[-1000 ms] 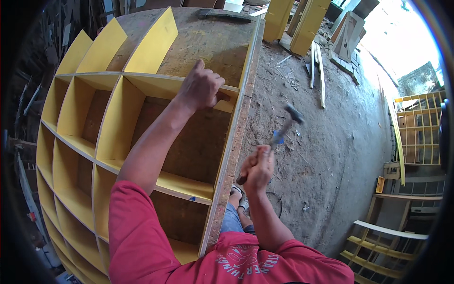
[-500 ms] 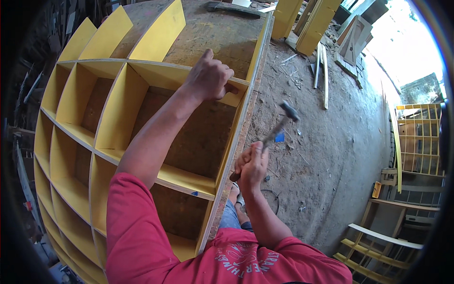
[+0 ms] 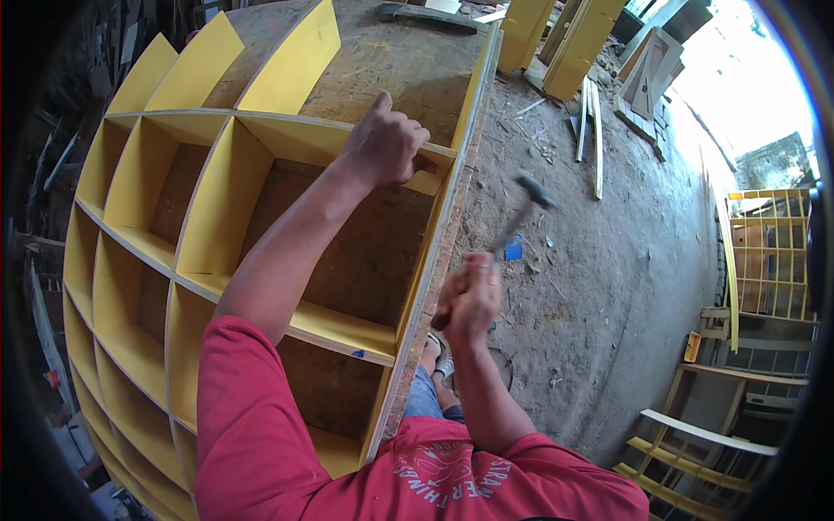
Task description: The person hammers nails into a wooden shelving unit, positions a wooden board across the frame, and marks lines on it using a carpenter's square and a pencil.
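Observation:
My left hand (image 3: pixel 387 146) is closed over the right end of a yellow cross board (image 3: pixel 300 135), close to the corner where it meets the long side board (image 3: pixel 440 208). Its thumb points up and away, and some fingers are hidden behind the board. These boards belong to a large yellow grid-like shelf frame (image 3: pixel 221 195) with open compartments. Off the frame's right side, my right hand (image 3: pixel 469 300) grips a hammer (image 3: pixel 535 189) low on its handle. The hammer head is raised over the floor, apart from the frame and slightly blurred.
The frame lies on a worn wooden worktop (image 3: pixel 382 74), with a dark tool (image 3: pixel 430 17) at its far edge. Yellow panels (image 3: pixel 573 48) stand beyond. Wood strips (image 3: pixel 597 139) and a blue scrap (image 3: pixel 513 248) lie on the dirt floor. More yellow frames (image 3: pixel 769 252) stand at right.
My right hand has shifted slightly right with the hammer, whose head has tipped a little. My left hand stays in place on the board.

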A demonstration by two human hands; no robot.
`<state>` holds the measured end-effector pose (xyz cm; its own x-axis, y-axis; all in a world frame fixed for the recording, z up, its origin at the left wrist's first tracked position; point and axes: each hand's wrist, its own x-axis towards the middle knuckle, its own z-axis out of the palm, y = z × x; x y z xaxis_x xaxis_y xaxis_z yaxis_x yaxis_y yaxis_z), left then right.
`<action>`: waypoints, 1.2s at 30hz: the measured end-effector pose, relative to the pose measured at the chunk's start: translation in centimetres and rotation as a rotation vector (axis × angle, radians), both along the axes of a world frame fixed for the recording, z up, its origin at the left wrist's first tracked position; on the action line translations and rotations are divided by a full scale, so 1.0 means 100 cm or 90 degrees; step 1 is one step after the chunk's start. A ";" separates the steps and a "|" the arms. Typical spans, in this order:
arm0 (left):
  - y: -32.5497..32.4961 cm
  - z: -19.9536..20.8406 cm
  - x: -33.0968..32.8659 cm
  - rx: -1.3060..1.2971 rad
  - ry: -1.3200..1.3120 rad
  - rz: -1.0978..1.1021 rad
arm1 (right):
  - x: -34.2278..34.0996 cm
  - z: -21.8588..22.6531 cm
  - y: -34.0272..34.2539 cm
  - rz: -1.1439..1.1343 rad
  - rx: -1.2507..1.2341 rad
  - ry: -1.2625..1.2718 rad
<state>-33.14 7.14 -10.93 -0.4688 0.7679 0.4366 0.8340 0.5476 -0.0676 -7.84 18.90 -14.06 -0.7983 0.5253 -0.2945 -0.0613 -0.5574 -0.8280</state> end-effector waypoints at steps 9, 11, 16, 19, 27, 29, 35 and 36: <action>-0.002 -0.001 -0.001 -0.003 -0.011 -0.001 | 0.009 0.000 -0.001 0.109 -0.017 -0.048; 0.000 0.001 -0.002 -0.015 -0.009 0.003 | 0.001 -0.011 0.015 -0.190 -0.089 0.022; -0.001 0.007 0.001 0.056 -0.032 -0.023 | 0.008 -0.006 -0.015 0.145 -0.027 -0.077; 0.000 0.004 0.003 0.015 -0.029 -0.001 | 0.008 -0.009 0.004 0.081 -0.011 -0.063; -0.003 0.004 0.002 0.018 -0.021 0.014 | 0.012 -0.010 0.005 0.109 -0.030 -0.038; 0.002 0.006 0.004 0.032 -0.044 -0.001 | 0.010 -0.012 0.018 -0.098 -0.004 -0.006; -0.001 0.002 0.005 0.027 -0.030 0.013 | 0.011 -0.003 -0.004 0.177 0.009 -0.064; -0.002 0.005 0.002 0.027 -0.028 0.017 | 0.012 -0.007 0.011 0.168 -0.014 -0.062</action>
